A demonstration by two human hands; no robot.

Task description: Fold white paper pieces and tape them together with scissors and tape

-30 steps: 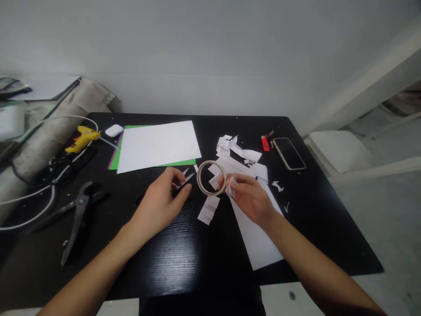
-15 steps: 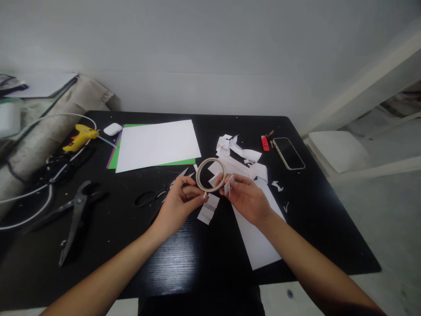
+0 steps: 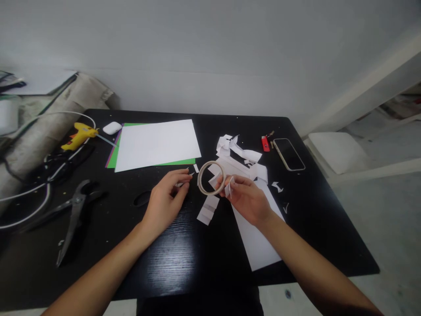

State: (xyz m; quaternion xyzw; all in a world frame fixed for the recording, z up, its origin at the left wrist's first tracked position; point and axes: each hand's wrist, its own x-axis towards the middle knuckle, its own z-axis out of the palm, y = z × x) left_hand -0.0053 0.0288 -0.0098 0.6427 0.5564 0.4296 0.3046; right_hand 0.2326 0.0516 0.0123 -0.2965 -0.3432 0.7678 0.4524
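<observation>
Near centre of table (image 3: 184, 263), pinching roll of tape (image 3: 198, 179) in right hand (image 3: 248, 199): thumb and fingertips pressed on lower right of rim. Held clear of tabletop, standing on edge, open face turned toward camera, so axis through hole running roughly front to back. Gripped in same right hand, alongside rim, small folded piece of paper (image 3: 229, 186), upright.

Just left of roll of tape, lying low over scissors (image 3: 142, 198), left hand (image 3: 162, 202): fingers bent and drawn together, tips pointing right toward roll, short gap between. Cannot tell whether closed on scissors or only resting on them; visible only one black handle loop and a pale tip beyond fingertips. Of both hands, right in contact with roll, left near but apart.

Directly below roll, flat on tabletop, pleated paper strip (image 3: 208, 210). Under right wrist, long white sheet (image 3: 255, 237). Behind roll, heap of paper scraps (image 3: 235, 149). Farther back left, white sheet on green card (image 3: 158, 142); at left edge, glue gun (image 3: 79, 135) and pliers (image 3: 76, 202). Back right, well apart, lighter (image 3: 265, 143) and phone (image 3: 288, 153).
</observation>
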